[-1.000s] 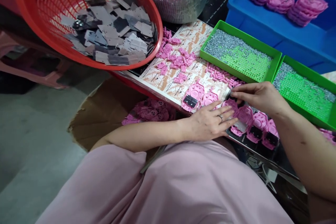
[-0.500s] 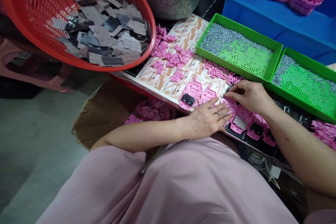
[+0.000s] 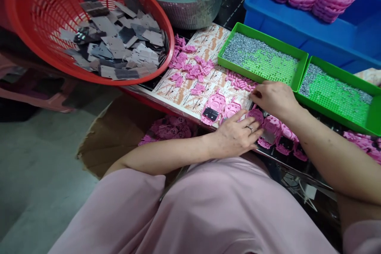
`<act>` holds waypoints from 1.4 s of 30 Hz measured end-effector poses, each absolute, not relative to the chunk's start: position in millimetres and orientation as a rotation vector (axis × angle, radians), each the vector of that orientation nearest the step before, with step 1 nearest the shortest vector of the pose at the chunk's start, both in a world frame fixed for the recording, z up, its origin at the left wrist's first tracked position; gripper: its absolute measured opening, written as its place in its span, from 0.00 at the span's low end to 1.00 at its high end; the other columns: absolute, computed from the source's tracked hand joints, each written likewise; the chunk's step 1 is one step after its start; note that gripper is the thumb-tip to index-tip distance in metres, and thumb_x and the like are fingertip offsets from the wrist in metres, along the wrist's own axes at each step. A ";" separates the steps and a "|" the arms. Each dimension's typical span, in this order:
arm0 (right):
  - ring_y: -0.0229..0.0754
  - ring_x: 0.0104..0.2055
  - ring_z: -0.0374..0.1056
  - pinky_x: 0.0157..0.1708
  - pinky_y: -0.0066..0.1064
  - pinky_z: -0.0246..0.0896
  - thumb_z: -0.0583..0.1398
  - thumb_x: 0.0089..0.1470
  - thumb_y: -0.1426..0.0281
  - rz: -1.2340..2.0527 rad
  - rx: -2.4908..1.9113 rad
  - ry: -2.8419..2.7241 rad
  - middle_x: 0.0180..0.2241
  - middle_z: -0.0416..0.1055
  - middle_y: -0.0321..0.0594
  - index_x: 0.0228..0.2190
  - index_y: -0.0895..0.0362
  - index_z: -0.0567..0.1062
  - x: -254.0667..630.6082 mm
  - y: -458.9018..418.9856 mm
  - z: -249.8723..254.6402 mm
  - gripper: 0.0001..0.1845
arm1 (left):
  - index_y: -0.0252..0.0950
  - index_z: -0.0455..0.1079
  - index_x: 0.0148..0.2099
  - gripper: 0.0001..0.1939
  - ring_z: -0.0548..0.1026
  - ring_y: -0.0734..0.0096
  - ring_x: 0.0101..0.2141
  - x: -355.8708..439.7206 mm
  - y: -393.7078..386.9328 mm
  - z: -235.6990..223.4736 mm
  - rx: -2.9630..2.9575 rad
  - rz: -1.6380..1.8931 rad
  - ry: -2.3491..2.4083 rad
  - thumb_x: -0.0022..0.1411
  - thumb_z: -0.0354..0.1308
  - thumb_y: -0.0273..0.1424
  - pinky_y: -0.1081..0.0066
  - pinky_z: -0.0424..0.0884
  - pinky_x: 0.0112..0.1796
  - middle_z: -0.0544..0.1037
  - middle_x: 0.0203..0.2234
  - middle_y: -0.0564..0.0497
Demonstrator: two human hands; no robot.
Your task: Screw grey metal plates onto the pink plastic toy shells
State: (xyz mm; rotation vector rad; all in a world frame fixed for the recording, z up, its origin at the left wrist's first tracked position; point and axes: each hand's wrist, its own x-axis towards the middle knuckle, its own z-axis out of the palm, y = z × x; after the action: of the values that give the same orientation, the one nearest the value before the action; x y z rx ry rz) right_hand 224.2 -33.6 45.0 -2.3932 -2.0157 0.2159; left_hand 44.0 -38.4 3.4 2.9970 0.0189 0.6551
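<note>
Head view: the left hand [image 3: 236, 137] lies with fingers spread, its fingertips over a pink case [image 3: 255, 115] at its one o'clock, no grip closed. At the case's two o'clock comes the right hand [image 3: 275, 97], fingers curled, and what they pinch, if anything, I can't tell! That case looks light, stiff, smooth, probably a touch slippery, thin edges perhaps brittle; side rims seem the best hold. Green tray [image 3: 258, 76] at the right hand's eleven.

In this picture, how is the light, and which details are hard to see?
Head view: dim, the cardboard box in shadow; head view: grey plates in the red basket look brighter; head view: small metal parts in the left green tray blur together; head view: whether the right hand holds anything is too shaded to tell.
</note>
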 end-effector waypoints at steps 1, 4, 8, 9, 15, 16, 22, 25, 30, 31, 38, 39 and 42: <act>0.47 0.34 0.70 0.31 0.36 0.59 0.57 0.52 0.67 0.222 -2.384 -2.018 0.33 0.75 0.48 0.29 0.59 0.78 224.7 -33.6 46.7 0.11 | 0.31 0.70 0.52 0.20 0.72 0.61 0.49 47.1 -40.9 4.6 2.986 0.677 -0.008 0.67 0.52 0.41 0.56 0.64 0.55 0.77 0.47 0.43; 0.41 0.31 0.70 0.34 0.34 0.63 0.60 0.48 0.66 0.393 -2.229 -1.836 0.29 0.76 0.41 0.30 0.57 0.78 236.0 -43.6 55.3 0.09 | 0.31 0.70 0.53 0.20 0.72 0.62 0.50 58.8 -49.5 4.5 2.965 0.709 -0.092 0.67 0.52 0.40 0.58 0.64 0.54 0.76 0.48 0.43; 0.37 0.28 0.71 0.28 0.30 0.66 0.62 0.48 0.58 0.673 -2.017 -1.509 0.26 0.76 0.38 0.41 0.57 0.78 261.6 -77.1 61.1 0.20 | 0.32 0.71 0.51 0.15 0.73 0.64 0.49 69.0 -55.8 -0.3 2.989 0.698 -0.110 0.68 0.51 0.34 0.58 0.65 0.53 0.77 0.47 0.44; 0.37 0.26 0.70 0.27 0.29 0.65 0.62 0.48 0.57 0.732 -2.029 -1.471 0.26 0.76 0.38 0.41 0.56 0.78 266.9 -86.1 59.7 0.21 | 0.32 0.71 0.51 0.14 0.74 0.64 0.48 69.5 -55.9 -1.3 2.999 0.706 -0.120 0.68 0.50 0.32 0.58 0.65 0.53 0.77 0.47 0.45; 0.36 0.26 0.69 0.30 0.30 0.64 0.66 0.42 0.55 0.950 -2.011 -1.242 0.25 0.76 0.37 0.29 0.54 0.81 277.2 -109.8 35.6 0.17 | 0.33 0.73 0.48 0.13 0.75 0.66 0.45 66.6 -53.1 -1.1 3.012 0.762 -0.151 0.68 0.50 0.31 0.58 0.66 0.52 0.78 0.45 0.45; 0.36 0.27 0.69 0.31 0.30 0.64 0.67 0.41 0.55 0.912 -2.012 -1.264 0.27 0.77 0.37 0.28 0.54 0.81 276.8 -108.7 31.6 0.16 | 0.33 0.73 0.48 0.13 0.75 0.66 0.45 66.4 -52.8 -0.7 3.013 0.757 -0.150 0.68 0.50 0.31 0.58 0.66 0.52 0.78 0.45 0.45; 0.37 0.28 0.67 0.30 0.31 0.59 0.65 0.45 0.55 0.712 -2.085 -1.507 0.29 0.75 0.38 0.27 0.54 0.80 274.9 -100.6 19.2 0.15 | 0.33 0.72 0.50 0.14 0.75 0.66 0.47 67.0 -51.7 -0.3 3.021 0.690 -0.165 0.68 0.50 0.31 0.57 0.66 0.52 0.78 0.46 0.45; 0.37 0.29 0.66 0.30 0.32 0.58 0.63 0.48 0.55 0.613 -2.145 -1.619 0.31 0.74 0.39 0.28 0.54 0.78 273.7 -101.5 18.4 0.15 | 0.33 0.73 0.50 0.13 0.75 0.66 0.47 67.3 -51.3 0.1 3.021 0.700 -0.184 0.68 0.50 0.31 0.58 0.67 0.52 0.78 0.46 0.45; 0.37 0.25 0.63 0.24 0.30 0.52 0.66 0.43 0.53 0.515 -2.430 -1.611 0.28 0.73 0.35 0.33 0.53 0.74 271.1 -101.2 26.1 0.20 | 0.32 0.73 0.50 0.14 0.75 0.65 0.46 67.4 -51.2 2.7 3.017 0.679 -0.197 0.69 0.50 0.30 0.58 0.67 0.52 0.78 0.45 0.45; 0.36 0.25 0.63 0.24 0.30 0.52 0.66 0.43 0.52 0.501 -2.430 -1.627 0.28 0.73 0.35 0.33 0.53 0.74 270.3 -99.6 29.5 0.20 | 0.32 0.73 0.50 0.14 0.75 0.65 0.46 67.3 -51.3 3.5 3.018 0.659 -0.196 0.69 0.50 0.30 0.58 0.67 0.52 0.78 0.45 0.45; 0.39 0.39 0.70 0.38 0.33 0.62 0.57 0.55 0.66 0.499 -2.118 -2.102 0.42 0.74 0.37 0.41 0.50 0.78 256.8 -70.0 48.9 0.13 | 0.32 0.71 0.52 0.15 0.74 0.64 0.47 66.1 -52.5 4.6 2.992 0.537 -0.170 0.69 0.48 0.30 0.53 0.65 0.54 0.77 0.47 0.43; 0.40 0.40 0.70 0.39 0.33 0.62 0.57 0.54 0.67 0.525 -2.123 -2.155 0.42 0.74 0.37 0.41 0.50 0.78 255.0 -64.8 48.4 0.13 | 0.32 0.71 0.52 0.15 0.74 0.64 0.47 65.8 -52.9 3.6 2.986 0.539 -0.155 0.69 0.48 0.29 0.53 0.65 0.53 0.77 0.47 0.43; 0.39 0.38 0.69 0.39 0.33 0.62 0.59 0.51 0.67 0.593 -2.099 -2.250 0.39 0.74 0.37 0.38 0.51 0.79 251.3 -52.0 44.0 0.12 | 0.32 0.70 0.52 0.15 0.74 0.64 0.48 64.3 -54.8 -0.7 2.971 0.575 -0.125 0.69 0.48 0.30 0.56 0.66 0.52 0.76 0.48 0.43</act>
State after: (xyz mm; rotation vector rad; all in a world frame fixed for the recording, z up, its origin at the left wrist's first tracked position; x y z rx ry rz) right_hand 251.3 -52.0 44.0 -2.0990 -2.2495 0.5925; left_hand 64.3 -54.8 -0.7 2.9706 -0.1248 0.5752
